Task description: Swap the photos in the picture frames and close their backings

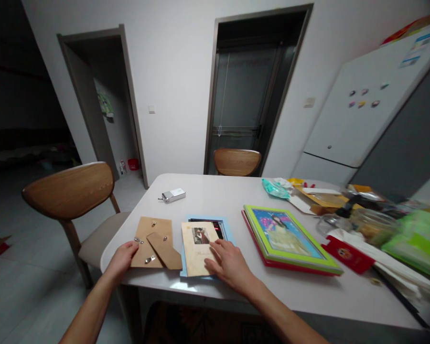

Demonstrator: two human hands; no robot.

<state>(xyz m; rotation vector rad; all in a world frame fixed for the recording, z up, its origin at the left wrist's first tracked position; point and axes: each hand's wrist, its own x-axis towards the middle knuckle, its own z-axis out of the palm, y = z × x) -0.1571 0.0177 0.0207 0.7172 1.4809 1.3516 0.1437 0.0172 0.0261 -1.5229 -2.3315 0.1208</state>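
A brown frame backboard (142, 243) with metal clips and a fold-out stand lies at the table's front left. My left hand (122, 258) pinches its left edge. To its right, a cream card (197, 251) with a small picture rests on a light blue frame (229, 232), and something dark shows between them. My right hand (229, 263) lies over the card's right edge, fingers spread, palm down. Further right, a green frame (284, 234) with a picture of a figure in a pale dress sits on a red one (252, 230).
A small silver device (174, 195) lies at the back left of the white table (215, 191). Packets, a clear jar (374, 224), a red envelope (348, 253) and green plastic (415, 239) crowd the right side. Wooden chairs stand left (71, 188) and behind (237, 161).
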